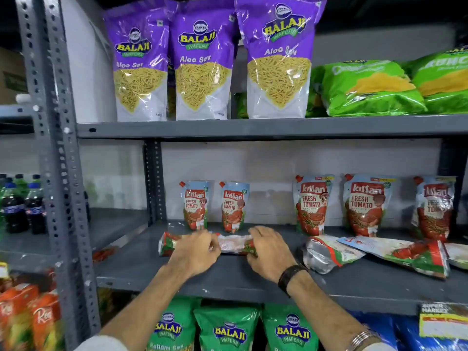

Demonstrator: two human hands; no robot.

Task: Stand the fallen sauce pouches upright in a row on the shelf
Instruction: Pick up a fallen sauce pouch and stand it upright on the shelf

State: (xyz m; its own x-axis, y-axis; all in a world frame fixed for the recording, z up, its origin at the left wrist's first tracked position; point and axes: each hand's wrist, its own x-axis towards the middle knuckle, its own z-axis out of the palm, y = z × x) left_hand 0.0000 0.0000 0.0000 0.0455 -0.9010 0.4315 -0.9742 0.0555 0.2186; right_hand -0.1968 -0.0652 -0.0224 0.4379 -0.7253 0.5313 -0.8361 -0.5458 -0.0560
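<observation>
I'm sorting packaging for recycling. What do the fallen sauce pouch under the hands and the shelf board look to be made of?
Fallen sauce pouch: seems to be flexible printed plastic film, glossy, judging by its crinkles and bright glare; any foil layer cannot be told. Shelf board: looks like grey-painted metal, matte, with pale specks that may be chipped paint, fixed to a perforated upright.

Upright pouches (195, 205) read "Kissan Fresh Tomato".

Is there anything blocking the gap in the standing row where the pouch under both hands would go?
Nothing visible. The fallen pouch lies under the left hand and right hand. Right behind it, the shelf shows bare between the second small upright pouch and the first large upright pouch.
</observation>
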